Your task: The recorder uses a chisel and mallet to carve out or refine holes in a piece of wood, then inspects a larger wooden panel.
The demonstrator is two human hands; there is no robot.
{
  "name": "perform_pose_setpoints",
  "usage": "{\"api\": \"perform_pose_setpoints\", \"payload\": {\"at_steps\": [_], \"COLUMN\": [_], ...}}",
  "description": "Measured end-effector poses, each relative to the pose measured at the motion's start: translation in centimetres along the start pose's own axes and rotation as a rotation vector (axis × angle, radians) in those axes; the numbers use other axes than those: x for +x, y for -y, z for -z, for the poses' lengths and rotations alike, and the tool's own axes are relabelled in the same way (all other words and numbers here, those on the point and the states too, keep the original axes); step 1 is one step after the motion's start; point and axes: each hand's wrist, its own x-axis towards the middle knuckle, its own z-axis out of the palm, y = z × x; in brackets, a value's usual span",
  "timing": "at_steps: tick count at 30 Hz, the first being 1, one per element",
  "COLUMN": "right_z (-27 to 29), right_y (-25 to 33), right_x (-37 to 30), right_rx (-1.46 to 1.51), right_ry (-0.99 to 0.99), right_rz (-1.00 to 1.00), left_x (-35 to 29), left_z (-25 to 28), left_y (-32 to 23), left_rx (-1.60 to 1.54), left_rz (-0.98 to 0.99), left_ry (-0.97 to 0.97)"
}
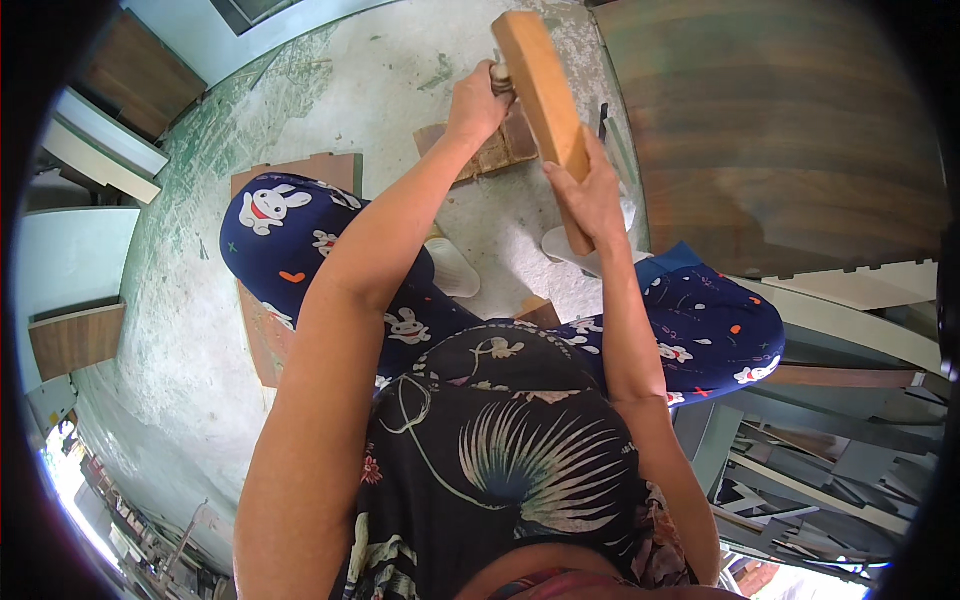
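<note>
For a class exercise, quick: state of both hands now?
Left hand: beside the wooden bar, fingers partly hidden; grip cannot be told.
Right hand: closed, holding the wooden bar.

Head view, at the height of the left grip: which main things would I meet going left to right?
Leaning brown board, left grip, wooden bar, large brown panel.
</note>
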Motion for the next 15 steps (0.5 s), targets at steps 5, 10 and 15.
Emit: {"api": "perform_pose_setpoints", "payload": {"at_steps": [5,10,15], "right_z": [2.3,2.4,-0.4], "right_y": [1.6,2.6,0.6], "right_x": [-0.7,-1.4,-0.4], "right_rx": [0.166,0.264,-0.057], "right_ry": [-0.038,-0.115,0.092], "right_rz": [0.1,0.298,-0.023], "left_x": [-0.1,-1.2,-1.3], "left_z": [-0.2,-0.5,-0.7], "left_y": [0.7,1.4,1.3], "left_rx": [-0.058,-0.2,-0.102], "left_rz": [0.085,0.017,0.093], "left_ry": [0.032,-0.024,-0.031]}}
